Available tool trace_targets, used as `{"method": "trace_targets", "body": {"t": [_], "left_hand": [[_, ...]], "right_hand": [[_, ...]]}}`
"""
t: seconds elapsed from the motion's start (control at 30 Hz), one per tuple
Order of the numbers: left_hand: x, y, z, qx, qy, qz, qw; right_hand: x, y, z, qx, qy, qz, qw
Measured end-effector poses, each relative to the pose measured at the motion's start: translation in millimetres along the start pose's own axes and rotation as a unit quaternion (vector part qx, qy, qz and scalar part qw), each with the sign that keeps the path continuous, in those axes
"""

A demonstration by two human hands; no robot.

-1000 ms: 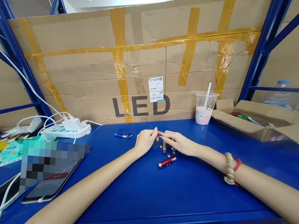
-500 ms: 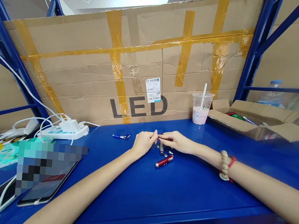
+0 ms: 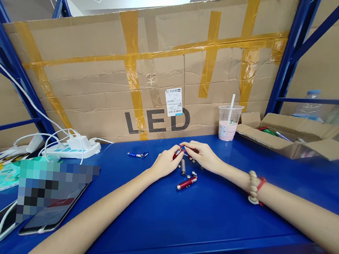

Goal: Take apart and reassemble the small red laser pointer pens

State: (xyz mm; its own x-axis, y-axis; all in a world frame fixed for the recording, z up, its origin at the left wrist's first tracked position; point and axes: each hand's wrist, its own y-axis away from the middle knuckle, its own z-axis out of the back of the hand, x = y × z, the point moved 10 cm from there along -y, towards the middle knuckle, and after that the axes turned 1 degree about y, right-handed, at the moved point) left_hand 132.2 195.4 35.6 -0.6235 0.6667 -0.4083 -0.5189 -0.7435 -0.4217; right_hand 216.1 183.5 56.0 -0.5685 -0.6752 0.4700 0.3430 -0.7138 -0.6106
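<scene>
My left hand [image 3: 167,161] is closed around a small red keychain flashlight [image 3: 177,153], whose end shows between thumb and fingers. My right hand [image 3: 203,155] pinches at the upper end of the same flashlight, by its red clip; the fingers partly hide it. Under the right hand lie small metal pieces [image 3: 191,158], too small to name. A silver cylinder [image 3: 183,167] stands out just below both hands, with a button cell [image 3: 188,177] near it. Closer to me, a second red keychain flashlight [image 3: 186,183] lies on the blue table [image 3: 161,221].
To the left are a blue keychain flashlight [image 3: 136,155], a white power strip [image 3: 87,149] with cables and a phone [image 3: 57,208]. A plastic cup with a straw [image 3: 227,126] and an open cardboard box [image 3: 275,142] stand back right. A cardboard wall [image 3: 102,85] closes the back.
The red flashlight has come into clearer view in my left hand, which has turned slightly. My right hand has risen a little, uncovering small metal pieces and the silver cylinder.
</scene>
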Motion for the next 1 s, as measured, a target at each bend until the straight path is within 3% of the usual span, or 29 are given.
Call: {"method": "trace_targets", "body": {"t": [0.23,0.63,1.0], "left_hand": [[-2.4,-1.0,-4.9,0.018,-0.025,-0.015,0.999],[0.8,0.9,-6.1,0.037,0.029,0.009,0.999],[-6.7,0.8,-8.4,0.047,-0.026,-0.014,0.998]], "right_hand": [[2.1,3.1,1.6,-0.026,-0.028,-0.012,0.999],[9.0,2.7,13.6,-0.086,-0.007,-0.002,0.996],[4.8,4.5,18.3,-0.11,-0.033,-0.039,0.993]]}}
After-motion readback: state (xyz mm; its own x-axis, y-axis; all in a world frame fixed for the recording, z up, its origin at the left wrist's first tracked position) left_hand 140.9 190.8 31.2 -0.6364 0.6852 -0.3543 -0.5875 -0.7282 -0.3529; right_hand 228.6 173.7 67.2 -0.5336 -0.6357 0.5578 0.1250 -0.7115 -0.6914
